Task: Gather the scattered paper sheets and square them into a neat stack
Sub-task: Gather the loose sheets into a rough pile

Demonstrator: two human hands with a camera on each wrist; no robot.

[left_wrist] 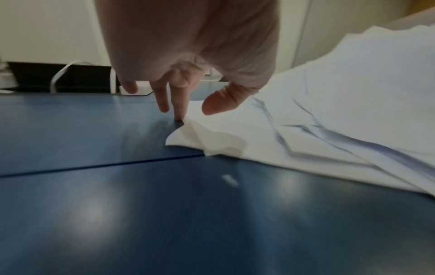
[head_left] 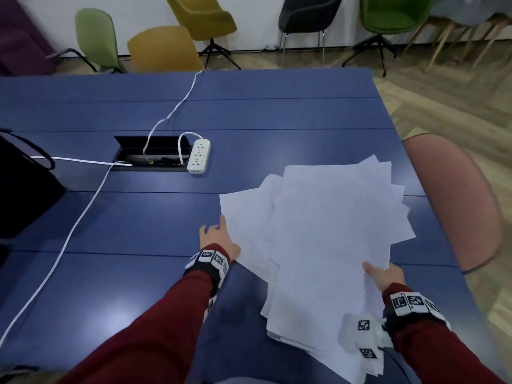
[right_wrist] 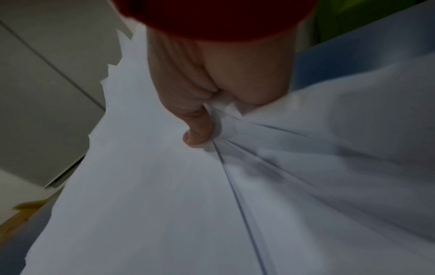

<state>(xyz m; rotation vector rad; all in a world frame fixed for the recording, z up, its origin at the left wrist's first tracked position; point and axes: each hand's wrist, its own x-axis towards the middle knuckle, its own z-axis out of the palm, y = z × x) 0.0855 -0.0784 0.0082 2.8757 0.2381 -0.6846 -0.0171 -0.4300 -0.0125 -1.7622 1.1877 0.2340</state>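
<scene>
A loose pile of white paper sheets (head_left: 327, 217) lies fanned out on the blue table (head_left: 138, 217), toward its right side. My right hand (head_left: 383, 275) grips the pile's near right edge, thumb (right_wrist: 197, 130) pressed on top and the other fingers hidden beneath, and the sheets (right_wrist: 164, 186) bend up around the grip. My left hand (head_left: 217, 236) is at the pile's left edge with fingers spread and straight. One fingertip (left_wrist: 180, 115) touches the table right at a crumpled sheet corner (left_wrist: 212, 139). The left hand holds nothing.
A white power strip (head_left: 198, 156) with white cables lies beside an open cable hatch (head_left: 151, 156) in the table's middle. A dark bag (head_left: 19, 187) stands at the left edge. A pink chair (head_left: 457, 203) is close to the table's right edge. Several chairs stand beyond the far edge.
</scene>
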